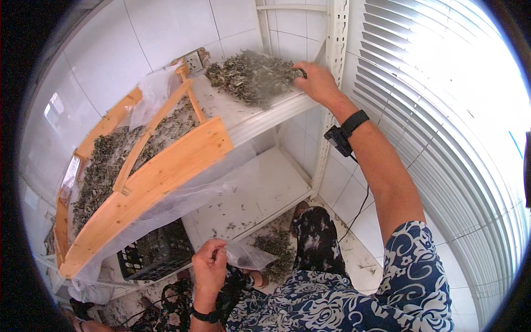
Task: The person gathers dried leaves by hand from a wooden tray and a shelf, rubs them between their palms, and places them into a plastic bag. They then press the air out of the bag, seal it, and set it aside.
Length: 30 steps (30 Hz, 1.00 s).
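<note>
A heap of dried grey-green leaves [251, 76] is seen spread on the top white shelf [260, 113] of a metal rack, close against the tiled wall. The right hand [316, 82] is laid at the heap's right edge, its fingers curled into the leaves; whether any are pinched in the grip cannot be told. A black strap with a small device [343, 133] is worn on that wrist, and a thin cable is seen hanging from it.

Lower down, the edge of a clear plastic bag [249, 255] is held in the closed grip of the left hand [209, 268], just beside a lower white shelf [260, 188] scattered with leaf crumbs. A small pile of leaves [275, 246] is seen on the floor by the bag.

To the left, a long wooden frame lined with clear plastic sheet [155, 166] is tilted across the rack, with more dried leaves inside. A black crate [157, 252] is seen beneath it. White window blinds [442, 110] fill the right side.
</note>
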Each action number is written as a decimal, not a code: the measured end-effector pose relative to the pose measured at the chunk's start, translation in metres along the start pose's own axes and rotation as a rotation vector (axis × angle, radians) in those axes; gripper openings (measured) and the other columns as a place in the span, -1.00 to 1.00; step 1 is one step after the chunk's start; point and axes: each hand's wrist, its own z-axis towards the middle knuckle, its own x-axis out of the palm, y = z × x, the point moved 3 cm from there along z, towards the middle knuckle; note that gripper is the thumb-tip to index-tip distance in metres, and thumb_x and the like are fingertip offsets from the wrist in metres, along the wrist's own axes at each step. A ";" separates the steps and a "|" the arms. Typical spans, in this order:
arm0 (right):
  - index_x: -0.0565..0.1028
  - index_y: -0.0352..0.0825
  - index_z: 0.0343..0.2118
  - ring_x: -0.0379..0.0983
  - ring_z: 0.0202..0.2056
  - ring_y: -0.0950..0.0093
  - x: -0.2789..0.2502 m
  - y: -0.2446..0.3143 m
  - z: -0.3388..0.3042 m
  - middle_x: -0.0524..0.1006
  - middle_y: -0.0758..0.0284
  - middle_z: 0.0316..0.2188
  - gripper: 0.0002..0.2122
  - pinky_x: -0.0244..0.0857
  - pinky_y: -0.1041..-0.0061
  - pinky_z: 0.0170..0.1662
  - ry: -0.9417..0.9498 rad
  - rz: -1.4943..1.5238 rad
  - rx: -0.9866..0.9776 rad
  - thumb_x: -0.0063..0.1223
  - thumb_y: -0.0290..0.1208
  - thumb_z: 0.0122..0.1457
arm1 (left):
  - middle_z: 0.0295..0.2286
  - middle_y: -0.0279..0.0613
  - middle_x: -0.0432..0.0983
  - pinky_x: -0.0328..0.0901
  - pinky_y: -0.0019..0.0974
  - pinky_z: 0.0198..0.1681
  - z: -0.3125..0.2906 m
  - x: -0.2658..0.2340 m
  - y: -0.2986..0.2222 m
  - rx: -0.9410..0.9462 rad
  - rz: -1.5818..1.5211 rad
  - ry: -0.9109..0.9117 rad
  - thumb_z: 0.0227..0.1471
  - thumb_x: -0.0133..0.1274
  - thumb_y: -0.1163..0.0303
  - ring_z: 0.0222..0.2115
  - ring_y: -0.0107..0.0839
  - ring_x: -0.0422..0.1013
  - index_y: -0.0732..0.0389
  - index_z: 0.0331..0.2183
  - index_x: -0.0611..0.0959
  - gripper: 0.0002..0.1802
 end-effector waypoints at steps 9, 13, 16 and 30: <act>0.48 -0.29 -0.13 0.48 -0.39 0.33 -0.044 0.000 -0.053 0.54 0.19 -0.42 -0.65 0.34 0.42 -0.25 -0.225 0.174 0.053 0.12 -0.31 -0.02 | -0.53 -0.19 0.50 0.29 -0.43 -0.51 -0.007 0.003 0.017 -0.024 0.044 0.064 -0.01 0.00 0.57 -0.57 -0.52 0.39 0.35 -0.34 0.57 -0.87; 0.49 -0.30 -0.13 0.40 -0.49 0.58 -0.050 0.039 -0.107 0.52 0.39 -0.49 -0.66 0.31 0.59 -0.38 -0.030 0.583 0.145 0.15 -0.33 0.01 | -0.54 -0.17 0.50 0.31 -0.41 -0.51 -0.004 0.001 0.018 0.071 0.148 0.017 -0.01 0.02 0.55 -0.59 -0.51 0.40 0.36 -0.31 0.56 -0.85; 0.48 -0.30 -0.11 0.39 -0.46 0.67 -0.053 0.088 -0.158 0.50 0.47 -0.48 -0.67 0.29 0.64 -0.40 0.148 0.753 0.136 0.14 -0.37 0.03 | -0.53 -0.18 0.51 0.33 -0.41 -0.49 0.001 0.009 0.017 0.148 0.160 -0.026 -0.02 0.03 0.53 -0.58 -0.51 0.41 0.34 -0.28 0.56 -0.81; 0.46 -0.32 -0.18 0.47 -0.44 0.36 0.040 0.188 -0.283 0.52 0.17 -0.45 -0.71 0.32 0.40 -0.35 0.673 0.873 0.056 0.08 -0.37 0.00 | -0.53 -0.11 0.50 0.34 -0.38 -0.44 -0.023 0.030 0.006 -0.008 0.074 -0.023 -0.08 0.00 0.60 -0.53 -0.43 0.45 0.27 -0.23 0.54 -0.72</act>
